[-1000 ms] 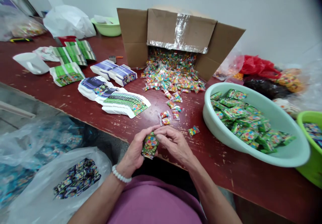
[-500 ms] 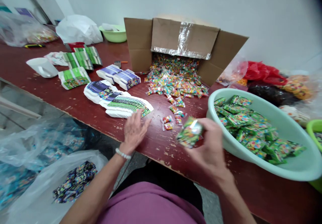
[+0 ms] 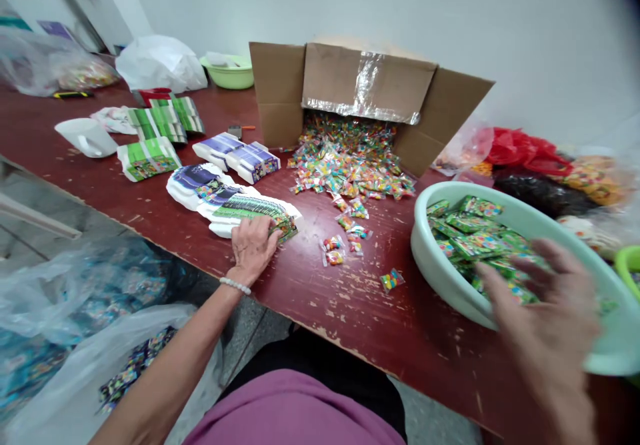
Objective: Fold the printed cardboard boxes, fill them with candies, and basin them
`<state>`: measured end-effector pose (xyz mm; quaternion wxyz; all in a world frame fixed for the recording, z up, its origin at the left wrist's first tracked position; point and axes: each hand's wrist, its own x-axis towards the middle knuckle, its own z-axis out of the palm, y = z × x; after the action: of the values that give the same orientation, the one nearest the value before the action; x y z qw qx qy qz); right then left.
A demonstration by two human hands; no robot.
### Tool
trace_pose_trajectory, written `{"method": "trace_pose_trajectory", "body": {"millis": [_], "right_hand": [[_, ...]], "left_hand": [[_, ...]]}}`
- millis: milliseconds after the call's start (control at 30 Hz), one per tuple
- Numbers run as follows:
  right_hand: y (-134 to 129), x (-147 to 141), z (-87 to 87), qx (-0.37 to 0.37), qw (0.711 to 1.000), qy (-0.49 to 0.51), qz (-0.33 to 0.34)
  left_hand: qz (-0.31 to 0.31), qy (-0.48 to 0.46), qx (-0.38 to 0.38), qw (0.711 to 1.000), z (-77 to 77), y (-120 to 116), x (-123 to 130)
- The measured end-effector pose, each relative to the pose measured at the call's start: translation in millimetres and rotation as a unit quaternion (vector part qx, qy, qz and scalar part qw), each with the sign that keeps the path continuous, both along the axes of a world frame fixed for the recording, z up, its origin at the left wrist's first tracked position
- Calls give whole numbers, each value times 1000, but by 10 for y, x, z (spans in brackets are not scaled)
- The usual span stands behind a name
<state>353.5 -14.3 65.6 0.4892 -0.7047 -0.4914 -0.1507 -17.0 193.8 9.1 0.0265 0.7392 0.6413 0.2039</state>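
Note:
My left hand [image 3: 253, 245] rests on the near right end of a fanned row of flat printed cartons [image 3: 240, 206], fingers bent on the green ones; whether it grips one is unclear. My right hand [image 3: 550, 318], blurred, is over the right part of a pale green basin [image 3: 450, 298], fingers spread and nothing seen in them. Green packets [image 3: 480, 232] lie piled in the basin. One small candy sachet [image 3: 391, 280] lies alone on the table left of the basin. Several more sachets [image 3: 333, 250] lie between it and the cartons.
An open cardboard box [image 3: 367, 82] spills wrapped candies [image 3: 345, 165] at the back. Bundled purple cartons [image 3: 253, 160], green bundles [image 3: 149, 158] and a white mug [image 3: 86, 137] stand left. Bags of packets [image 3: 135, 365] are below the table's left edge. Red plastic bags [image 3: 525, 152] lie behind the basin.
My right hand has moved right over the basin and no longer holds the green packet. My left hand has shifted left onto the cartons. A lone sachet now shows on the table.

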Motion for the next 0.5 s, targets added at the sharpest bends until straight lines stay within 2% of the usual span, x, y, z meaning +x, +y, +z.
{"method": "trace_pose_trajectory", "body": {"millis": [67, 100, 167, 200, 267, 333, 400, 433, 467, 500], "right_hand": [[515, -715, 3, -77, 988, 76, 106], [679, -1017, -53, -92, 974, 124, 166], [858, -1461, -230, -112, 924, 253, 266], [895, -1601, -321, -121, 889, 328, 297], [915, -1742, -448, -130, 816, 454, 332], [889, -1763, -468, -151, 759, 521, 360], [833, -1737, -408, -187, 716, 543, 397], [797, -1721, -366, -208, 693, 549, 417], [758, -1708, -326, -230, 667, 558, 437], [720, -1697, -293, -252, 639, 566, 455]], "left_hand": [[-1, -178, -54, 982, 1, -105, 51], [-6, -277, -90, 957, 12, -185, 85], [-31, -448, -165, 878, 62, -393, 157], [-45, -504, -205, 838, 99, -511, 189], [-72, -570, -303, 760, 188, -744, 239], [-143, -603, -440, 650, 267, -932, 275], [-210, -605, -544, 543, 305, -1055, 307], [-233, -601, -574, 504, 303, -1095, 324], [-246, -599, -592, 481, 286, -1125, 342], [-254, -597, -597, 472, 259, -1146, 360]]}}
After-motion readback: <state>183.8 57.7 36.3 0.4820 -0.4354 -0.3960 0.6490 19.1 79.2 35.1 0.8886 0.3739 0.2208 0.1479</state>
